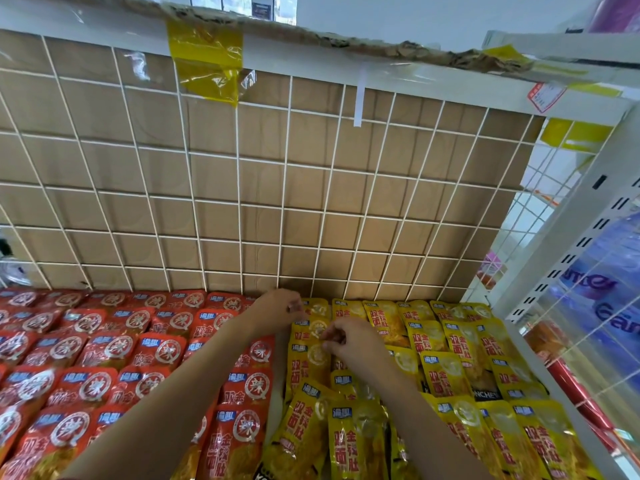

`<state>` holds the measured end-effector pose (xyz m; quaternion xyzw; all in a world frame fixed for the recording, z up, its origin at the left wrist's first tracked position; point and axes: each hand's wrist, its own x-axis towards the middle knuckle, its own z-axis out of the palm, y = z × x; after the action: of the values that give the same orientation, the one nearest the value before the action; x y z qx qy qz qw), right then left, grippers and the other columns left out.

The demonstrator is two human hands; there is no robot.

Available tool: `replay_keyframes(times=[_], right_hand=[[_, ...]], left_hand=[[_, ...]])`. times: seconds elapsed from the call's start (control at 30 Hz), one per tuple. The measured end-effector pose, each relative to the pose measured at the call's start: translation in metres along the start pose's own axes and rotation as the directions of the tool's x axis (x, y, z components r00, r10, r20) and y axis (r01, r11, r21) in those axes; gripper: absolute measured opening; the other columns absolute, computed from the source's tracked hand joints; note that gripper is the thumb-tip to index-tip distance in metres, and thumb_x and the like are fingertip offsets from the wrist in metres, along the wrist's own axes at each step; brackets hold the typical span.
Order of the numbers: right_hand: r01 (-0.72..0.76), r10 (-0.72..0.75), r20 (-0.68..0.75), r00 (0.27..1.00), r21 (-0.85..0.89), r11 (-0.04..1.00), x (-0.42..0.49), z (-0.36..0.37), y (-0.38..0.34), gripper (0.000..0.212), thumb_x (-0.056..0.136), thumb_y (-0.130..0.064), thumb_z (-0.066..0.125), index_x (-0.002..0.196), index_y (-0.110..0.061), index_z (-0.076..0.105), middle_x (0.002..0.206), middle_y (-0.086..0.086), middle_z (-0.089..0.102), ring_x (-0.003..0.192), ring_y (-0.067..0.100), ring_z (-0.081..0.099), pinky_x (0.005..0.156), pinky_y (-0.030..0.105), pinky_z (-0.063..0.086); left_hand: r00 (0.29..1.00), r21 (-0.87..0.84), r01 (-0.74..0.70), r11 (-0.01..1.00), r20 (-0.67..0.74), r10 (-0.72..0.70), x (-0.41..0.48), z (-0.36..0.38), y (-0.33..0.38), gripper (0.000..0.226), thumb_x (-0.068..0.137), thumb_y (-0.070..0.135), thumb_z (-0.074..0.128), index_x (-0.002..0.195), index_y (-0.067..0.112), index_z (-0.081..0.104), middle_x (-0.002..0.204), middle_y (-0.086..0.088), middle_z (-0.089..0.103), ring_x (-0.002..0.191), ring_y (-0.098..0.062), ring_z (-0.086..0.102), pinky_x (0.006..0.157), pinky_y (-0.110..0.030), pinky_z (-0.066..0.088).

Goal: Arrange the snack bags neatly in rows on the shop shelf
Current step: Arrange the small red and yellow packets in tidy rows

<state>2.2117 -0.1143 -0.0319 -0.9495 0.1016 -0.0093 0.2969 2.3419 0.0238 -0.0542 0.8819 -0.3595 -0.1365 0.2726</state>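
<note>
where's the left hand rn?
Head view, centre: the left hand is at the back row, just below the wire grid, where red bags meet yellow bags.

Support: white metal shop shelf (568,237), wire-grid back wall lined with brown cardboard sheet (263,181). Left half: red foil snack bags (104,358) in overlapping rows. Right half: yellow foil snack bags (450,368), overlapping, front ones tilted; dark packet (485,393) partly buried among them.

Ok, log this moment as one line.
left hand: at back-row yellow bags, grip unclear | right hand: pinches yellow bag | red bags: rowed
</note>
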Motion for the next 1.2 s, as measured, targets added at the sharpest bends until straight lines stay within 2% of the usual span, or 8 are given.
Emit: replay_keyframes(times=[0.27, 0.43, 0.6, 0.67, 0.8, 0.9, 1.03, 1.2], right_hand=[[-0.021, 0.021, -0.014, 1.000, 0.011, 1.000, 0.001, -0.001, 0.001, 0.016, 0.085, -0.020, 0.064, 0.100, -0.017, 0.068, 0.090, -0.004, 0.061, 0.082, 0.006, 0.050, 0.067, 0.017, 0.037], [0.003, -0.003, -0.039, 0.999, 0.020, 1.000, -0.003, -0.001, 0.000, 0.015, 0.084, -0.022, 0.064, 0.098, -0.018, 0.066, 0.094, -0.003, 0.063, 0.080, 0.007, 0.050, 0.058, 0.009, 0.033], [0.029, -0.027, -0.145, 0.989, 0.015, 0.999, -0.017, -0.013, 0.001, 0.013, 0.088, -0.028, 0.059, 0.098, -0.023, 0.062, 0.076, -0.016, 0.052, 0.065, -0.002, 0.046, 0.055, 0.010, 0.031], [0.042, -0.044, -0.163, 0.986, -0.016, 0.999, -0.026, -0.021, 0.003, 0.012, 0.089, -0.029, 0.057, 0.099, -0.024, 0.061, 0.079, -0.017, 0.052, 0.066, -0.003, 0.046, 0.058, 0.009, 0.034], [0.055, -0.064, -0.112, 0.992, -0.074, 0.996, -0.051, -0.030, 0.010, 0.008, 0.089, -0.033, 0.056, 0.091, -0.027, 0.061, 0.083, -0.017, 0.055, 0.076, 0.001, 0.051, 0.072, 0.018, 0.046], [0.069, -0.072, -0.023, 0.997, -0.119, 0.990, -0.069, -0.032, 0.013, 0.013, 0.089, -0.037, 0.056, 0.077, -0.032, 0.055, 0.080, -0.017, 0.052, 0.079, 0.001, 0.051, 0.075, 0.021, 0.046], [0.093, -0.084, 0.067, 0.994, -0.137, 0.986, -0.086, -0.032, 0.015, 0.016, 0.086, -0.047, 0.056, 0.086, -0.031, 0.060, 0.092, -0.014, 0.055, 0.087, -0.001, 0.047, 0.078, 0.019, 0.040], [0.093, -0.064, 0.141, 0.988, -0.205, 0.974, -0.092, -0.027, 0.019, 0.029, 0.085, -0.049, 0.057, 0.102, -0.027, 0.061, 0.097, -0.011, 0.048, 0.098, 0.005, 0.043, 0.087, 0.023, 0.036]], left_hand=[[1.000, -0.034, 0.009, 0.999, -0.008, -0.009, -0.003, -0.002, 0.003, 0.011, 0.088, 0.029, 0.061, 0.086, 0.020, 0.056, 0.087, 0.006, 0.054, 0.083, -0.008, 0.051, 0.068, -0.020, 0.038], [0.997, -0.023, 0.003, 1.000, -0.082, -0.005, -0.008, -0.001, 0.007, 0.007, 0.087, 0.028, 0.061, 0.088, 0.022, 0.057, 0.090, 0.004, 0.057, 0.085, -0.011, 0.054, 0.072, -0.025, 0.046], [0.980, -0.052, -0.037, 0.998, -0.199, 0.025, -0.028, -0.007, 0.021, 0.007, 0.088, 0.022, 0.061, 0.094, 0.018, 0.061, 0.089, 0.007, 0.056, 0.077, -0.001, 0.050, 0.062, -0.010, 0.038], [0.978, -0.036, -0.068, 0.997, -0.199, 0.060, -0.044, -0.009, 0.028, 0.007, 0.088, 0.022, 0.060, 0.095, 0.020, 0.061, 0.088, 0.008, 0.057, 0.077, -0.002, 0.051, 0.060, -0.007, 0.036], [0.994, -0.072, -0.093, 0.993, -0.058, 0.089, -0.075, -0.004, 0.046, 0.015, 0.086, 0.024, 0.064, 0.102, 0.022, 0.063, 0.094, 0.012, 0.058, 0.083, -0.003, 0.055, 0.069, -0.012, 0.043], [0.989, 0.006, -0.136, 0.991, 0.066, 0.136, -0.092, 0.007, 0.054, 0.029, 0.083, 0.031, 0.067, 0.111, 0.027, 0.062, 0.098, 0.018, 0.050, 0.091, 0.000, 0.052, 0.079, -0.014, 0.042], [0.980, 0.194, -0.183, 0.964, 0.110, 0.164, -0.104, 0.019, 0.056, 0.052, 0.080, 0.040, 0.067, 0.129, 0.033, 0.051, 0.122, 0.009, 0.045, 0.114, -0.007, 0.040, 0.097, -0.022, 0.033], [0.981, 0.252, -0.188, 0.949, 0.091, 0.170, -0.108, 0.023, 0.059, 0.050, 0.078, 0.041, 0.067, 0.125, 0.034, 0.051, 0.122, 0.009, 0.044, 0.115, -0.007, 0.038, 0.098, -0.022, 0.030]])
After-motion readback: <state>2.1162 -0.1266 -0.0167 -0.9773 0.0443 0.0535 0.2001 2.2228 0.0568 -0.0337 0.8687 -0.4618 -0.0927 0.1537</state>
